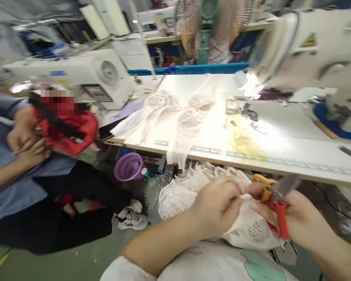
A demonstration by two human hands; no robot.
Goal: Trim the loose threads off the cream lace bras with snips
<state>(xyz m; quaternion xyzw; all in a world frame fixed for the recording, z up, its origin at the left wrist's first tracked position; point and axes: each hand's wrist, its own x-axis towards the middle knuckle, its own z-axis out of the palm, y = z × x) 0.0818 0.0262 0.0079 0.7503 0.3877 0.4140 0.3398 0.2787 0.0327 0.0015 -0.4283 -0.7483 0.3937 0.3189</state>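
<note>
Can't read the blue label (58, 73) on the left sewing machine (76, 70) or the printed sheet (134, 54) beside it, way too blurry, but can spot a yellow triangle (309, 40) on the right machine (333, 43). Pinching a thin white bra piece (256, 230), wavy-lined on the cup, in the left hand's (215, 207) fingers, between table (304, 136) and white shirt (210, 259). Gripping red-and-yellow-handled scissors (281, 216) in the right hand's (298, 210).

Desk (302, 146): smooth, glossy top. Before its front edge: garment (245, 218) of soft, matt cloth; scissors (281, 214) with smooth metal blades and plastic-looking handles. Below its left end: basket (125, 171) of perforated plastic. Upon its right side: sewing machine (324, 47), smooth casing.
</note>
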